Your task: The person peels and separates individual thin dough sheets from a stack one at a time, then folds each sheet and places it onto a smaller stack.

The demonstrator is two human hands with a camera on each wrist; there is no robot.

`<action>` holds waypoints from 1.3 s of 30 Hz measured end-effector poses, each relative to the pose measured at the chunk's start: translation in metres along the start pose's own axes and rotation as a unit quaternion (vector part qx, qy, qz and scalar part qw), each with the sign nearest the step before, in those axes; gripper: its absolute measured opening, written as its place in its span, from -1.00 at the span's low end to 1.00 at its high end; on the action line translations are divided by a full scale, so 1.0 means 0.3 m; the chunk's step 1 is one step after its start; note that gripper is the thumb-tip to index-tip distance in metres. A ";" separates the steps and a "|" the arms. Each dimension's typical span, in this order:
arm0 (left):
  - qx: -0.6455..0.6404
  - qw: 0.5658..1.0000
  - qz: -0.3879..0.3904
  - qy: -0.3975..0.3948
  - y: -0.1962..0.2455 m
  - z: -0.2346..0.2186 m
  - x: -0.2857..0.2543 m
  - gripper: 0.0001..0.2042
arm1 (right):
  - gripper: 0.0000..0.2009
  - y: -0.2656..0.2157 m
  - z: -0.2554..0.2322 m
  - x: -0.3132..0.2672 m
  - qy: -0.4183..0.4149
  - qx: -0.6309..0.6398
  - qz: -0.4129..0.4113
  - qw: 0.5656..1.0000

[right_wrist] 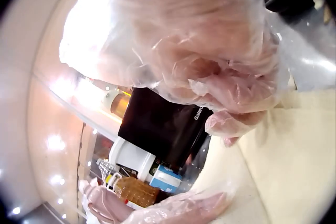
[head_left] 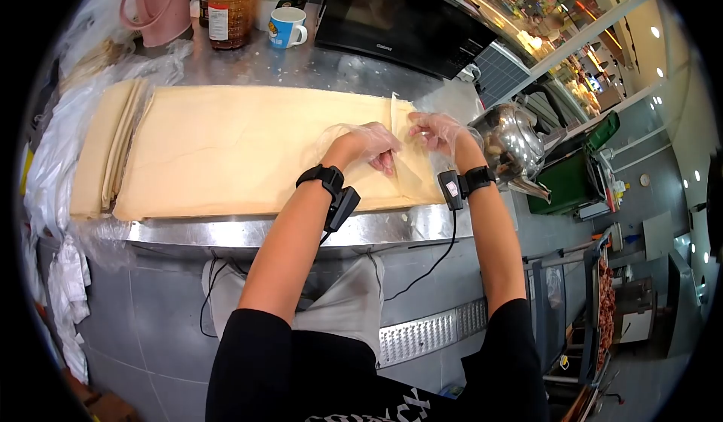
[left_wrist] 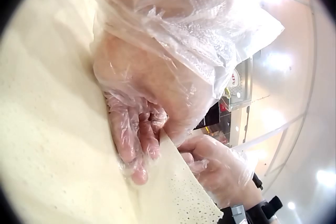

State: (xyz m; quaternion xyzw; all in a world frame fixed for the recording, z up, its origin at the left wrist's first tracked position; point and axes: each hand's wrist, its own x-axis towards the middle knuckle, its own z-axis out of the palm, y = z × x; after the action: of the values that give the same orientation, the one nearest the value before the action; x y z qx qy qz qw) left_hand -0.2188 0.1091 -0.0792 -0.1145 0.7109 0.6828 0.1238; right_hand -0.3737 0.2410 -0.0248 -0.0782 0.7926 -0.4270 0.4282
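A wide pale yellow sheet (head_left: 263, 147), smooth with tiny holes, lies on a stack of similar sheets along the metal table. Near its right end a strip of sheet (left_wrist: 184, 190) is folded up, standing as a narrow flap. My left hand (head_left: 373, 145), in a clear plastic glove, pinches this flap, fingers curled low against the sheet. Across the fold my right hand (head_left: 440, 132), gloved likewise, has its curled fingers on the flap's far part, pinching its edge. In the right wrist view, the right thumb is largely hidden behind the glove and fingers.
A folded pile of sheets (head_left: 113, 147) lies at the left beside crumpled plastic film (head_left: 56, 151). Behind stand a pink jug (head_left: 162, 12), a brown bottle (head_left: 230, 15), a blue-white mug (head_left: 287, 29) and a black microwave (head_left: 392, 27). A metal kettle (head_left: 508, 140) sits just right of the right hand.
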 end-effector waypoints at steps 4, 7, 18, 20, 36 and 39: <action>0.014 1.000 -0.004 -0.001 -0.003 0.005 0.011 -0.69 | -0.79 0.030 -0.024 0.042 -0.011 0.076 -0.002 0.997; 0.010 1.000 0.002 -0.010 -0.011 0.005 0.022 -0.68 | -0.76 0.036 -0.038 0.054 -0.012 0.087 0.001 0.996; 0.019 1.000 0.000 0.017 -0.004 0.009 0.005 -0.65 | -0.73 0.027 -0.012 0.081 0.011 0.027 -0.022 0.999; 0.023 1.000 0.000 0.015 -0.007 0.001 0.007 -0.64 | -0.72 0.020 -0.004 0.071 0.020 0.005 -0.031 0.999; 0.036 0.999 -0.009 -0.010 -0.002 0.000 0.021 -0.65 | -0.77 0.037 -0.026 0.073 0.010 0.083 -0.012 0.996; 0.036 0.999 0.002 0.003 0.005 0.004 -0.001 -0.65 | -0.79 0.045 -0.016 0.090 0.031 0.047 -0.015 0.998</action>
State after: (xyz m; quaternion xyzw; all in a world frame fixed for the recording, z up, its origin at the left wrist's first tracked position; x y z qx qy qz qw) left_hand -0.2188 0.1104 -0.0778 -0.1104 0.7354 0.6570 0.1242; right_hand -0.3908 0.2389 -0.0502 -0.0566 0.7832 -0.4724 0.4003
